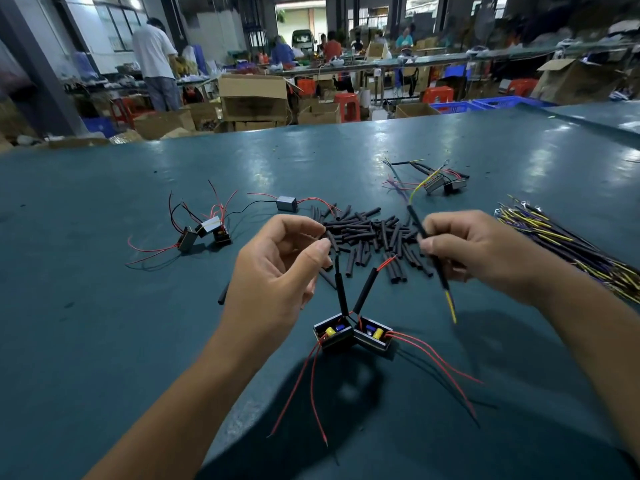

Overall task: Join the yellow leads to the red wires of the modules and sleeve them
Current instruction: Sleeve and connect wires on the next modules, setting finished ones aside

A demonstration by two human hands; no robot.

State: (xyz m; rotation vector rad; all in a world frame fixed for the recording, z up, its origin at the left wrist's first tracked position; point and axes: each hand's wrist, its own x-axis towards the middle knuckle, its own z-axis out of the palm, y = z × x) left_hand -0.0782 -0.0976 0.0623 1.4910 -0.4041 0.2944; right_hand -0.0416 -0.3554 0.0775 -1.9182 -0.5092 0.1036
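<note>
Two small black modules [353, 334] hang together above the green table [104, 323], red wires trailing below them. My left hand [277, 268] pinches the top of a wire running through a black sleeve [342, 292] on the left module. A second sleeve [365, 289] on the right module shows a red wire tip at its top. My right hand [485, 251] grips a yellow lead [450, 308] that runs through a long black sleeve [420, 226]; the lead's yellow end sticks out below my hand.
A heap of loose black sleeves [370, 233] lies just beyond my hands. A bundle of yellow leads [568, 244] lies at the right. Several unjoined modules [207, 230] sit at the left, another [286, 203] farther back, and joined ones [446, 183] at the back right.
</note>
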